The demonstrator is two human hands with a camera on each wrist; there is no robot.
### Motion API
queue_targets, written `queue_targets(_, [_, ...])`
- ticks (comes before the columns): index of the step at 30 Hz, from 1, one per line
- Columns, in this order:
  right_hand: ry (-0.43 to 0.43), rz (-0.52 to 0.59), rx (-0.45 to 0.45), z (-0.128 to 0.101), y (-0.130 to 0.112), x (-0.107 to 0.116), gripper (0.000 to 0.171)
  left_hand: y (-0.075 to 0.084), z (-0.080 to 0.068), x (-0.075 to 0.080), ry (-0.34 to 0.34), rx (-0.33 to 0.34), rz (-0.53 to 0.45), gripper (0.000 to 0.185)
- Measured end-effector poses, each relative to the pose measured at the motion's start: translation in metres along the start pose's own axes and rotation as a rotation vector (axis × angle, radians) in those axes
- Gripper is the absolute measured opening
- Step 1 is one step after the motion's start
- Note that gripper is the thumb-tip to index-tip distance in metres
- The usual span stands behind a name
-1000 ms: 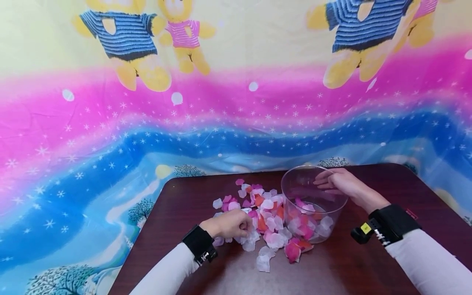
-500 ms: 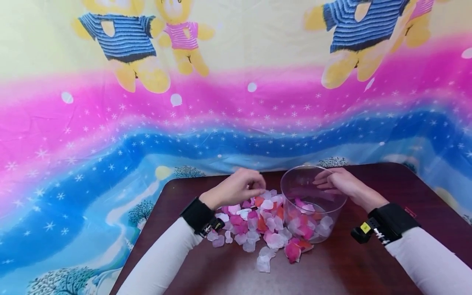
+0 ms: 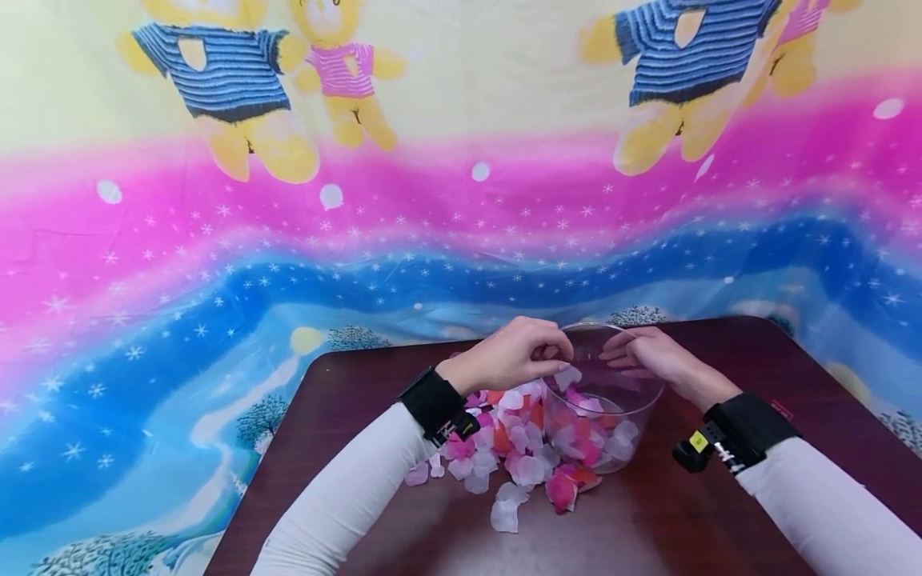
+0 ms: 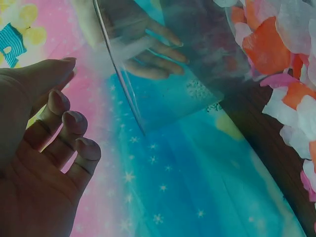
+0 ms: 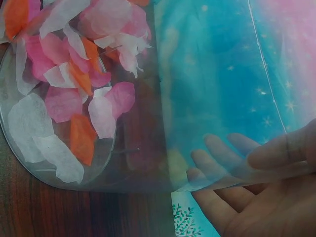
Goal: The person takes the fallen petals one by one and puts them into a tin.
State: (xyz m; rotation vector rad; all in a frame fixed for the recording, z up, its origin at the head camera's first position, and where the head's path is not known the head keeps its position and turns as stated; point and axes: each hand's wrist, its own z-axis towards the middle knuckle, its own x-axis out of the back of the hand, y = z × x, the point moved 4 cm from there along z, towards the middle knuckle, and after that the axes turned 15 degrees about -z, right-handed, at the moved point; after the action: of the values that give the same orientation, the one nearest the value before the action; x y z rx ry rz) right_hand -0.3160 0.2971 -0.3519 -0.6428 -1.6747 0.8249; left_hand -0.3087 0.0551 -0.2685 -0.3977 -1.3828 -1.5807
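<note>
A clear plastic bucket stands upright on the table with pink, white and orange petals in its bottom. My right hand rests at its far right side. Through the bucket wall, the right wrist view shows nearly straight fingers. My left hand is over the bucket's left rim, fingers loosely bent. Just below its fingertips, a white petal is inside the rim. In the left wrist view, no petal shows between thumb and fingers. A pile of fake flower petals lies left of the bucket.
The dark wooden table has rounded far corners. Behind it hangs a printed cloth with bears and snowflakes. A few petals lie apart in front of the pile. A black wrist camera hangs near the bucket's right side.
My left hand rose from the pile's front and moved right to the bucket's rim. A white petal now appears just inside the rim. My right hand stayed at the bucket.
</note>
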Motion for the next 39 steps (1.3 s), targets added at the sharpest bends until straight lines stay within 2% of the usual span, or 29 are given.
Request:
queue_targets(3, [0.002,-0.008,0.009,0.0,0.0,-0.001,0.05,-0.003,-0.009,0.007,0.021,0.022,0.001,0.019])
queue_targets(6, [0.011,-0.022,0.014,-0.002,0.0,0.0,0.048,-0.009,-0.025,0.017,0.052,0.047,0.016,0.02])
queue_targets(8, [0.008,-0.029,0.022,-0.002,0.0,0.0,0.048,-0.015,-0.041,0.022,0.063,0.079,0.044,0.02])
queue_targets(11, [0.003,-0.035,0.04,-0.003,0.0,0.001,0.048,-0.026,-0.068,0.024,0.043,0.145,0.088,0.018])
queue_targets(14, [0.005,-0.035,0.063,-0.005,0.001,0.002,0.049,-0.041,-0.093,0.02,-0.01,0.245,0.115,0.014])
queue_targets(19, [0.013,-0.044,0.068,-0.003,0.002,0.003,0.049,-0.065,-0.126,0.006,-0.096,0.433,0.117,0.009])
queue_targets(22, [0.007,-0.044,0.065,-0.002,0.002,0.002,0.049,-0.076,-0.14,-0.007,-0.142,0.499,0.108,0.011])
queue_targets(25, [0.007,-0.042,0.064,-0.002,0.001,0.001,0.049,-0.083,-0.149,-0.019,-0.169,0.523,0.069,0.012])
queue_targets(31, [0.004,-0.033,0.058,-0.003,0.0,0.001,0.049,-0.095,-0.158,-0.035,-0.147,0.587,-0.025,0.01])
queue_targets(35, [-0.001,-0.032,0.055,-0.003,0.001,0.0,0.049,-0.099,-0.161,-0.039,-0.143,0.58,-0.049,0.006])
queue_targets(39, [0.005,-0.028,0.061,-0.003,0.001,0.0,0.049,-0.098,-0.16,-0.033,-0.136,0.573,-0.064,0.007])
